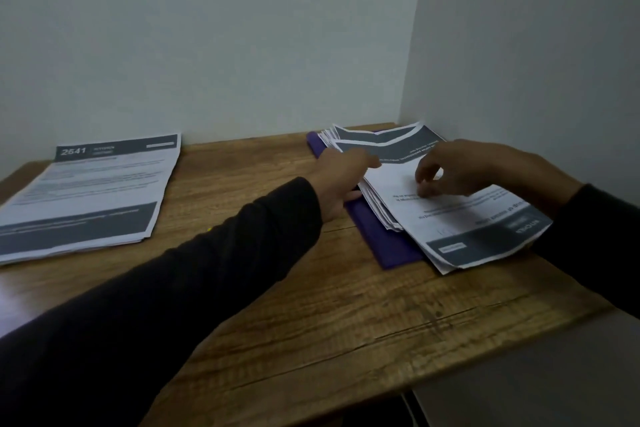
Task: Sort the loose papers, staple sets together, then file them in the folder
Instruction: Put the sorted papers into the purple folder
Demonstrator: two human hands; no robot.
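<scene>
A messy pile of printed papers (pixel 460 218) with dark header bands lies on a purple folder (pixel 384 243) at the table's far right corner. My left hand (pixel 337 180) rests at the pile's left edge, fingers touching the sheets and the folder. Over the top sheet, my right hand (pixel 474 168) has its fingertips curled down and pinching at the paper. Whether either hand has lifted a sheet is unclear. A second, neater stack of papers (pixel 90 194) marked with a large number lies at the far left.
The wooden table (pixel 311 305) sits in a corner, with a wall behind and another wall close on the right. Its front right edge drops off near my right sleeve. Bare wood lies between the two stacks.
</scene>
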